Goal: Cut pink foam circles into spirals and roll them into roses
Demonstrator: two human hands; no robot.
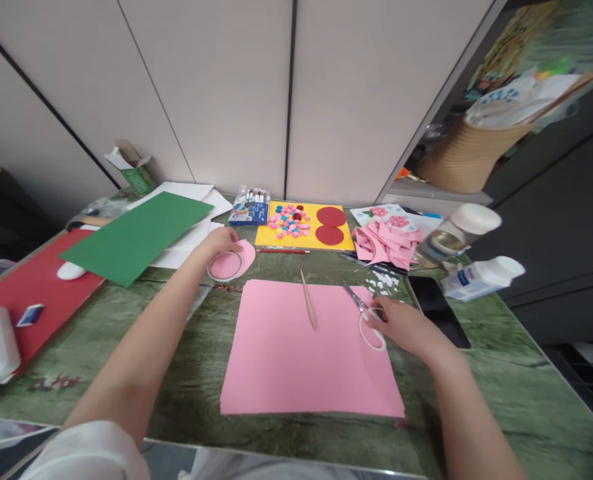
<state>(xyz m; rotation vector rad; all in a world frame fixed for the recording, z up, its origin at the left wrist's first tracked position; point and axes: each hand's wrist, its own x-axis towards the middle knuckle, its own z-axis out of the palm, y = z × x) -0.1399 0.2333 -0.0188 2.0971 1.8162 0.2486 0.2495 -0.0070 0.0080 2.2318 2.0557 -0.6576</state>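
Note:
A pink paper sheet (301,350) lies on the green table (186,373) in front of me, with a thin wooden stick (309,300) on its far part. My right hand (406,327) rests at the sheet's right edge, fingers curled on the white handles of the scissors (363,317), whose blades point away to the left. My left hand (221,243) reaches forward and holds a tape ring (225,267) that lies over a pink paper circle (243,257).
Behind are a yellow board (266,237) with small coloured pieces and two red circles (329,225), a marker box (249,212), pink scraps (381,243), a red pencil (283,251), a phone (436,303), bottles (481,277). Green sheet (139,233), red sheet (36,287) left.

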